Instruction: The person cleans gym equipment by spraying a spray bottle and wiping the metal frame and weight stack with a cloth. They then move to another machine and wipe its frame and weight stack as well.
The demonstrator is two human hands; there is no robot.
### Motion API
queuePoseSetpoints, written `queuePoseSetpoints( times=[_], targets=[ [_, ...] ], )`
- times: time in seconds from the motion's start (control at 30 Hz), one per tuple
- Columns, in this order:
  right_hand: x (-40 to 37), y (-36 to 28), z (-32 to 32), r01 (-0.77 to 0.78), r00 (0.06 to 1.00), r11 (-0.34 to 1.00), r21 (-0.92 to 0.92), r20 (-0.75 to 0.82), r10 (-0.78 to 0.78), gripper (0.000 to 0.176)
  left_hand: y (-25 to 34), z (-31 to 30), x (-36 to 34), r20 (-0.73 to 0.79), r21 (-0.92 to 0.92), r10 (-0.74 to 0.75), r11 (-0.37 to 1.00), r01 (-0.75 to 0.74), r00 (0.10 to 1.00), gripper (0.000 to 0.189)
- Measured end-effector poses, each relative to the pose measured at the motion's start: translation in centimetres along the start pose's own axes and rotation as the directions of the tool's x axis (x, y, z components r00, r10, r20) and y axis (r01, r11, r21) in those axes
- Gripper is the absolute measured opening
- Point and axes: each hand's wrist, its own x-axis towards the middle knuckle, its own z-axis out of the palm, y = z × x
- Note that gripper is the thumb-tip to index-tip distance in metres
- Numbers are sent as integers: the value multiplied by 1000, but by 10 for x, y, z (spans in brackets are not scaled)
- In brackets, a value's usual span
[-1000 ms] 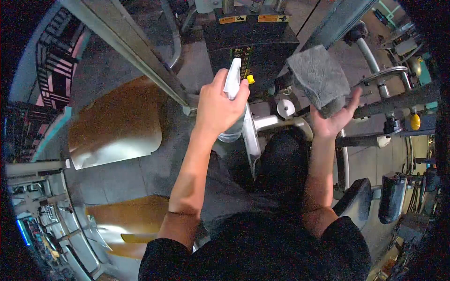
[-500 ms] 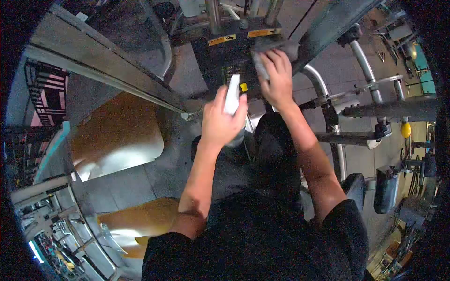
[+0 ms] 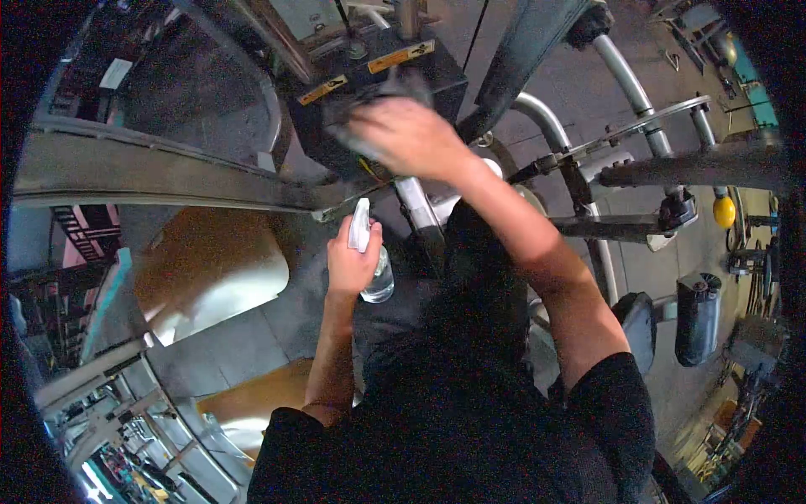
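A clear spray bottle (image 3: 379, 284) with a white trigger head hangs upright from my left hand (image 3: 353, 262), whose fingers are wrapped round its neck. Higher up, my right hand (image 3: 405, 139), smeared by motion, presses a grey cloth (image 3: 411, 88) against the dark weight stack (image 3: 315, 126) of a machine. Orange labels (image 3: 401, 57) mark the upper edge of the stack, with metal guide rods (image 3: 409, 21) rising from it. Part of the cloth is hidden under my right hand.
A long metal beam (image 3: 168, 172) crosses the left side. Brown and white reflective panels (image 3: 210, 269) lie on the grey floor. To the right are machine bars (image 3: 625, 76), a yellow knob (image 3: 724, 212) and a black padded roller (image 3: 698, 319).
My right hand has moved left across the stack with the cloth. My left hand has dropped lower and to the left with the bottle. The view has shifted.
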Motion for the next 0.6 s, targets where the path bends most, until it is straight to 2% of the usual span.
queuePoseSetpoints(
  times=[0.07,0.13,0.17,0.2,0.27,0.33,0.4,0.43,0.47,0.5,0.53,0.57,0.6],
  targets=[
    [-29,29,-15,-113,989,992,-52,-98,108,34,-2,-4,-2,-28,-49,-23,999,21,999,20],
    [-52,58,-24,-281,920,956,-86,-307,243,33,6,-15,-9,-61,-79,-19,997,14,998,19],
    [-53,61,-24,-324,889,945,-37,-352,292,35,8,-22,-16,-78,-108,-18,994,9,997,18],
    [-55,61,-22,-368,853,930,15,-392,344,38,6,-27,-25,-85,-103,-27,995,18,996,18],
    [-46,42,-14,-371,843,929,5,-417,339,40,-2,-31,-34,-142,-170,-77,984,52,987,17],
    [-35,-3,14,-436,819,900,-33,-428,381,41,-6,-36,-41,-180,-159,-61,987,32,982,17],
    [-8,-56,43,-300,883,949,100,-347,316,38,-5,-39,-51,-192,-170,-126,981,94,973,15],
    [13,-79,59,-237,913,969,76,-323,249,36,-2,-42,-54,-122,-177,-200,968,177,972,21],
    [25,-92,67,-170,938,984,49,-298,177,35,0,-44,-53,-120,-173,-197,969,174,973,21],
    [26,-90,63,-176,937,983,51,-297,183,35,2,-45,-54,-155,-170,-130,980,103,979,17],
    [29,-83,54,-158,964,986,59,-205,167,35,4,-50,-58,-189,-163,-63,986,32,980,13],
    [28,-67,48,-138,983,988,67,-113,144,36,6,-52,-60,-217,-188,-73,982,31,974,14],
    [4,-44,64,-129,979,992,14,-156,130,36,2,-56,-62,-214,-190,-70,981,29,974,14]
  ],
)
